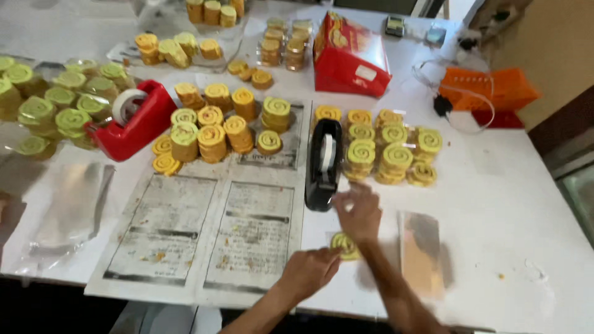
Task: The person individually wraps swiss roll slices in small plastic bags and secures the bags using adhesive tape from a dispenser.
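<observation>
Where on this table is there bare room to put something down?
The widest bare patch is the white tabletop right of the foil sheet, below the orange dispenser. The newspaper left of the black tape dispenser is bare too. It is crowded further back, among the spiral cookie stacks, and around both hands, the left hand and right hand.

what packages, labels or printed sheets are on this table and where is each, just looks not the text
Red carton: far centre of the table, boxy, red with yellow pictures and a small white label.
Printed paper sheets: near left-centre under the snack stacks, white with black text blocks.
Clear plastic bags: near left edge, flat, shiny, see-through.
Small clear pouch: between the left hand and right hand, holding a yellow-green spiral snack.
Foil-looking pouch: right of the hands, flat, blurred.
</observation>
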